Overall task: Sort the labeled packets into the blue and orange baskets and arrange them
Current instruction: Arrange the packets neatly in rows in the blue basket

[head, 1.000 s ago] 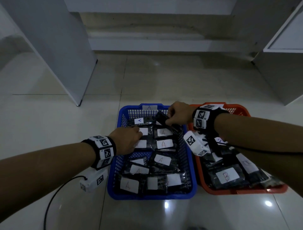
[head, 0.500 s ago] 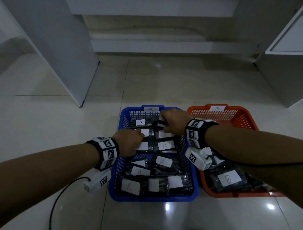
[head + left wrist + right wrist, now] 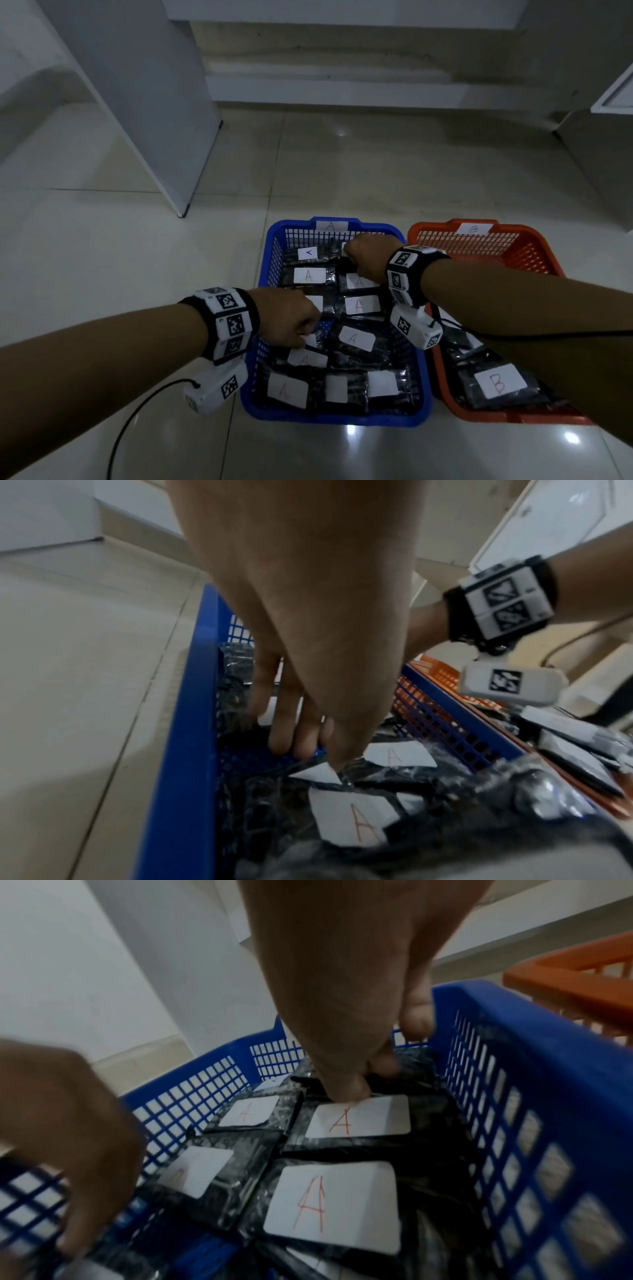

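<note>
The blue basket point(image 3: 335, 416), tagged A, holds several black packets with white A labels point(image 3: 356, 337). To its right, the orange basket point(image 3: 445, 233), tagged B, holds B packets point(image 3: 500, 380). My right hand point(image 3: 349, 251) is low in the blue basket's far right corner. There it pinches the far edge of a black A packet point(image 3: 359, 1118) between thumb and curled fingers point(image 3: 416, 1015). My left hand point(image 3: 306, 334) is at the basket's middle left. Its thumb lies on a packet label point(image 3: 318, 773), and its fingers point(image 3: 284, 739) reach down beside that packet to the basket floor.
Both baskets stand side by side on a glossy tiled floor. A white cabinet panel point(image 3: 144, 102) rises at the back left, and another white unit point(image 3: 609, 144) stands at the right. A cable point(image 3: 137, 421) trails from the left wrist camera.
My right hand has carried its packet from the blue basket's right rim to the far right corner and lowered it. My left hand has slid slightly nearer along the left column.
</note>
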